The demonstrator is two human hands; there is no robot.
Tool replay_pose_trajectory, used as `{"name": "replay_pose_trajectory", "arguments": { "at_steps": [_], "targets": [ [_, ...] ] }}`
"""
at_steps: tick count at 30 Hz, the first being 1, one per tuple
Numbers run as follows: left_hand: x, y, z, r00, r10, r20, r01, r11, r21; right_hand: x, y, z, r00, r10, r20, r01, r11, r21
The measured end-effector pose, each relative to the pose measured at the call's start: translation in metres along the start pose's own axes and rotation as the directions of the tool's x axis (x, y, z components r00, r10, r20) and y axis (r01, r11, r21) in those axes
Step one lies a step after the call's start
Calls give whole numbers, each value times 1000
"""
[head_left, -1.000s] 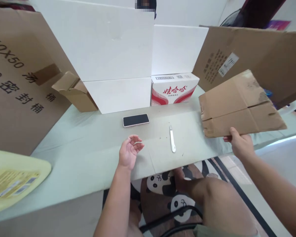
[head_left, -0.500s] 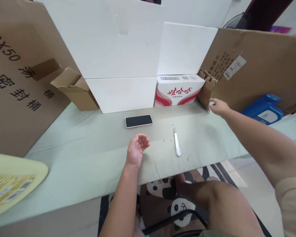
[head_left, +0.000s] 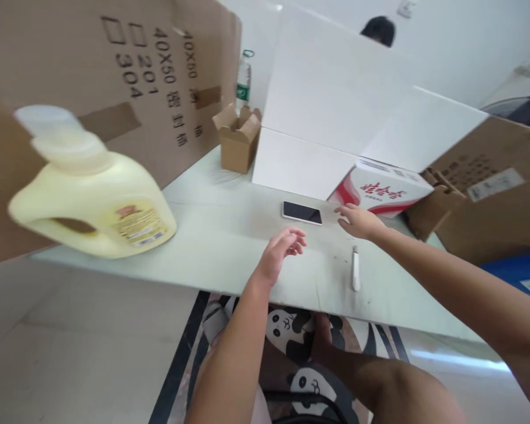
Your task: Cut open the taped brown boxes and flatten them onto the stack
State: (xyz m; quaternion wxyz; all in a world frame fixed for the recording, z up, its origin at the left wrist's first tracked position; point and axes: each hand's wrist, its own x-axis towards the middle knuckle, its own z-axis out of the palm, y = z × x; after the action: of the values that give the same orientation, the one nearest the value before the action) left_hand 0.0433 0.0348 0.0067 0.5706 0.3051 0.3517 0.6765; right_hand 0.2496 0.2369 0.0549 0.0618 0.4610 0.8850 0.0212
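Observation:
My left hand [head_left: 281,249] hovers over the pale green table [head_left: 221,235], fingers apart and holding nothing. My right hand [head_left: 358,221] reaches across the table, fingers spread and empty, close to the right end of a black phone [head_left: 302,212] lying flat. A white utility knife [head_left: 355,269] lies on the table just below my right wrist. A folded piece of brown cardboard [head_left: 433,203] leans against the big brown board at the right.
A large yellow detergent jug [head_left: 92,203] lies on its side at the table's left end. A small open brown box [head_left: 237,138], white boards [head_left: 335,112], a red-and-white carton [head_left: 382,189] and large brown cartons [head_left: 92,70] line the back. A person's head shows behind the white boards.
The view swung left, bringing the yellow jug into view. My right hand left the folded cardboard at the right and moved toward the phone. My left hand drifted slightly forward.

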Motion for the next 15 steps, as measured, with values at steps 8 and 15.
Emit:
{"name": "replay_pose_trajectory", "arguments": {
  "at_steps": [8,15],
  "targets": [
    [-6,24,-33,998,-16,69,1,977,212,119,-206,-8,897,-405,-176,417,908,33],
    [1,30,-55,996,-82,37,69,961,268,228,-261,-50,927,-189,-324,280,923,262]
  ]
}}
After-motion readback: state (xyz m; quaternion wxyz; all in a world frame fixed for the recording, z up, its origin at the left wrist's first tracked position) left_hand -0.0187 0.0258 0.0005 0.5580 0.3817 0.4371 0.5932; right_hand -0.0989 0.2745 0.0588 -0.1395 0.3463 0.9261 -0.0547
